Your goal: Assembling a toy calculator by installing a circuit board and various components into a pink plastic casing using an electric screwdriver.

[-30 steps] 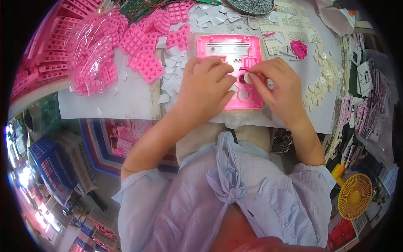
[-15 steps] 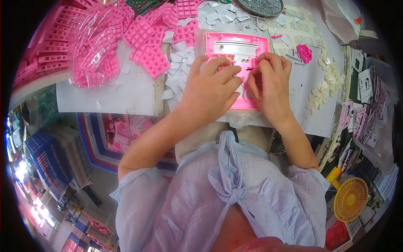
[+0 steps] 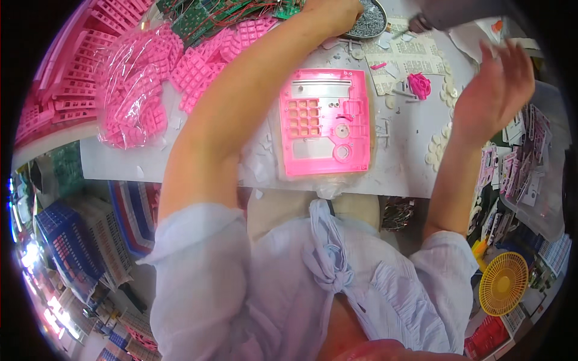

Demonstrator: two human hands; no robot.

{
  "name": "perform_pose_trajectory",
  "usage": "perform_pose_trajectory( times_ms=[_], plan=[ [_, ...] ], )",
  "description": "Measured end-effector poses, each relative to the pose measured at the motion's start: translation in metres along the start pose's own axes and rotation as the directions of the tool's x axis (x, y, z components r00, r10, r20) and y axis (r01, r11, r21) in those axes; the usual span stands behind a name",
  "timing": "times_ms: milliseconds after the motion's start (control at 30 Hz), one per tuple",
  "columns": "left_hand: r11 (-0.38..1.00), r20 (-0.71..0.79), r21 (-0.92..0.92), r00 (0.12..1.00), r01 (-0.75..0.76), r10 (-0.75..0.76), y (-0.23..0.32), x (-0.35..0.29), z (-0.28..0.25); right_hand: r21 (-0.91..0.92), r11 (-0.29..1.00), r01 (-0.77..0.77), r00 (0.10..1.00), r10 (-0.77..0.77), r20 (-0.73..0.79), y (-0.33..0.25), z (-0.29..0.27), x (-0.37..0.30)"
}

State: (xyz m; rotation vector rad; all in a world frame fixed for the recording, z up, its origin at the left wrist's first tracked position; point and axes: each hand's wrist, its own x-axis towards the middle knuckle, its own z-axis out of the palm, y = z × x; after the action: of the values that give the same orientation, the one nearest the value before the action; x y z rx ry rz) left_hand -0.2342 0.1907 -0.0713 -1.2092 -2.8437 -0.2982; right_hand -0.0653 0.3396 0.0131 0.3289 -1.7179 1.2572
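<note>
A pink plastic casing (image 3: 325, 167) with a grid of square openings and a round ring lies on the table in front of me. My left hand (image 3: 338, 17) reaches over the far side to a round dish (image 3: 368, 35) of small grey metal parts that look like screws. Its fingers are curled at the dish's rim, partly cut off by the frame's top; anything in them is hidden. On the right, my right hand (image 3: 498, 87) is raised with fingers apart and nothing in it. Nearest to it is a dark power screwdriver (image 3: 466, 13), blurred, its tip pointing left.
Bagged pink keypads (image 3: 133, 90) and loose ones (image 3: 198, 72) fill the left, with green circuit boards (image 3: 201, 25) behind. A bundle of pink cord (image 3: 419, 86) and white discs (image 3: 435, 150) lie right of the casing. A clear bin (image 3: 545, 162) of parts stands at far right.
Both hands have left the casing, which now shows uncovered. My left hand has moved to the screw dish, my right hand up and right, opening. The screwdriver has come into view.
</note>
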Motion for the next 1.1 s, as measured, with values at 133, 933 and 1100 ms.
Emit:
perform_pose_trajectory(
  times_ms=[133, 933, 1100],
  plan=[
    [0.998, -0.115, 0.053, 0.993, -0.034, 0.040, 0.006, 0.009, 0.007, 0.242, 0.896, -0.371, 0.922, 0.324, 0.213, 0.002, 0.027, 0.050],
    [0.731, -0.412, -0.616, 0.911, -0.293, 0.018, 0.077, -0.225, -0.023, 0.587, 0.543, -0.601, 0.781, 0.240, 0.577, -0.079, 0.023, -0.049],
    [0.831, -0.451, -0.478, 0.891, -0.285, 0.046, 0.076, -0.229, -0.022, 0.555, 0.579, -0.598, 0.783, 0.274, 0.558, -0.083, 0.029, -0.055]
  ],
)
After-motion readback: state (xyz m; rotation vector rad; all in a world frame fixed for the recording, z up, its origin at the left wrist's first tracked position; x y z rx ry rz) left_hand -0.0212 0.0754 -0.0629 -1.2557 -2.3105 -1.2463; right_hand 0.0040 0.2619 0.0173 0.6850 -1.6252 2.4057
